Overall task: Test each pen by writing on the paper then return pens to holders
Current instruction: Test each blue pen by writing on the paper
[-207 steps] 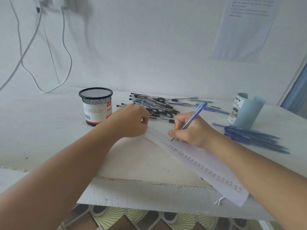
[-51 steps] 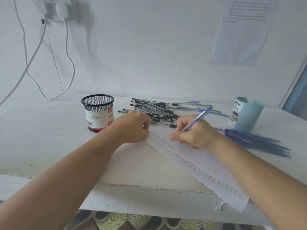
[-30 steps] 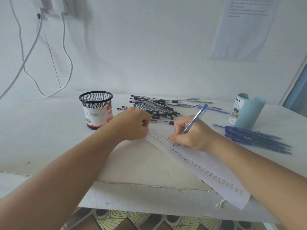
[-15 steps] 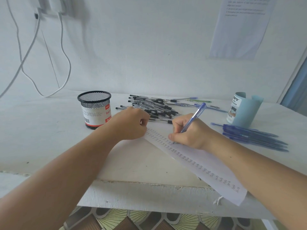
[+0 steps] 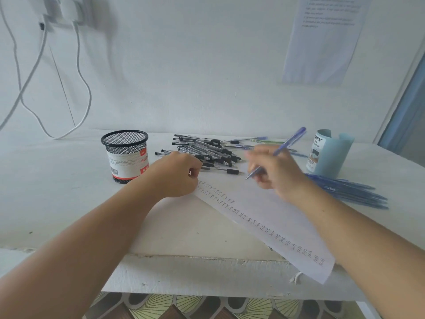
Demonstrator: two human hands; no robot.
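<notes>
Nearest the camera, the table (image 5: 184,272) shows its chipped front edge, and the paper (image 5: 271,224) runs off it. It is a long strip laid on a slant, and its near corner hangs past the lip. A row of small test marks follows its left side. They are too small to read.

At the strip's far end sits the left hand (image 5: 174,176), clenched into a fist with nothing visible inside it. It rests at the paper's corner, and I judge it is there to stop the sheet sliding under the strokes.

Across from it, the right hand (image 5: 276,173) grips the blue pen (image 5: 288,143) in a writing hold, barrel slanting up and away, tip aimed down near the paper's far edge. The hand is smeared with motion blur, so I can't tell whether the tip touches the sheet.

Just beyond lies the pile of black pens (image 5: 207,150), loosely heaped, and the left fist covers its nearest ends. The mesh holder (image 5: 125,155) stands to its left. The light blue holder (image 5: 328,153) is over on the right, and no pen sticks up from either. The blue pens (image 5: 349,191) lie side by side at the blue holder's foot, partly behind the right forearm, probably a sorted batch.

Furthest back, white cables (image 5: 80,72) hang down the wall. A printed sheet (image 5: 322,38) is cut off at the top, and its text is unreadable.
</notes>
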